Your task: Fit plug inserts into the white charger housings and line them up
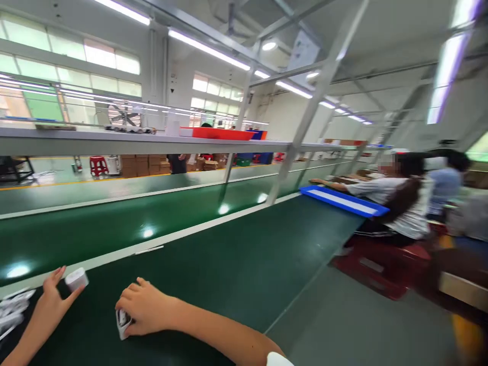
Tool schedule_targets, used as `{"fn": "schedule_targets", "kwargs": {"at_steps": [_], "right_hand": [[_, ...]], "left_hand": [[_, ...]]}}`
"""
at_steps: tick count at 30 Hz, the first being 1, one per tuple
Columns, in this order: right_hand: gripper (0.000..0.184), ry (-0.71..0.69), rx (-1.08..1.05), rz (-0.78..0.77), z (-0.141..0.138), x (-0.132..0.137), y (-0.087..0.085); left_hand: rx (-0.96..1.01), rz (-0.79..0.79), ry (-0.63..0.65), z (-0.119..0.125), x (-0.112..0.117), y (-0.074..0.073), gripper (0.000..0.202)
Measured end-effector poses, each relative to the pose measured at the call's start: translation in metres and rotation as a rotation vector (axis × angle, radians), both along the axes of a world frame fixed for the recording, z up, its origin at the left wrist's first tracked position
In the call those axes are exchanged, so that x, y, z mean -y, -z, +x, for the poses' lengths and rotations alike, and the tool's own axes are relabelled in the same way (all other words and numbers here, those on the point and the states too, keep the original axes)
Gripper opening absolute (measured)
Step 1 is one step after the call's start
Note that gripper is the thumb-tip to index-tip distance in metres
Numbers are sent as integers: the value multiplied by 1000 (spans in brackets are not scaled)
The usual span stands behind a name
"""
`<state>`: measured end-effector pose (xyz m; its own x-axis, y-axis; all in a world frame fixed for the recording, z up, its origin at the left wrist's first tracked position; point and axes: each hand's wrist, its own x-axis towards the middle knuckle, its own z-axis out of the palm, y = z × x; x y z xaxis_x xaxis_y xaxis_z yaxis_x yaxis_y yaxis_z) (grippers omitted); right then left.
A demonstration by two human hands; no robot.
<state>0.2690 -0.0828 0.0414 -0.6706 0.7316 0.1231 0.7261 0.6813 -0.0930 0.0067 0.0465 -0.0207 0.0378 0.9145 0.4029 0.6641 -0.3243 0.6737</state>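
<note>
Your right hand [143, 307] lies at the near edge of the dark green work surface [244, 264], knuckles up and fingers curled over a small white plastic block with a dark end face [122, 322]. The block sits on the surface under your palm, with only its near left end showing, and your bare forearm runs off toward the near right.

Just to the left, your left hand [51, 305] is half open. Its thumb and fingertips pinch a small white rounded plastic cap [77, 279], which is raised a little above the surface. The two white pieces are near each other but apart.

At the near left edge lies a loose pile of white plastic parts [13, 310], too blurred to tell one from another.

Beyond your hands, a pale divider rail [148, 249] separates the work surface from a glossy green conveyor belt [114, 229] that runs from left to far right.

Above the belt, a long grey shelf [114, 142] carries a flat red tray [217, 133].

Farther right, a blue-rimmed tray with a white inside [343, 201] rests on the far end of the work surface. A seated co-worker in a white shirt [392, 203] reaches an arm past that tray. More people sit behind this co-worker, out of focus.
</note>
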Motion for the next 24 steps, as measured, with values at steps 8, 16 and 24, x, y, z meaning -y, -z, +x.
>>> {"fn": "schedule_targets", "kwargs": {"at_steps": [8,16,24], "right_hand": [[46,-517,-440,-338,-53,15,-69],[27,-665,-472,-373,-208,14,-42],[22,-420,-337,-265,-357,37,27]], "left_hand": [[716,-689,704,-15,187,-72,81],[1141,-463,78,-51,316,-37,57],[803,-4,-428,-67,352,-75,32]]}}
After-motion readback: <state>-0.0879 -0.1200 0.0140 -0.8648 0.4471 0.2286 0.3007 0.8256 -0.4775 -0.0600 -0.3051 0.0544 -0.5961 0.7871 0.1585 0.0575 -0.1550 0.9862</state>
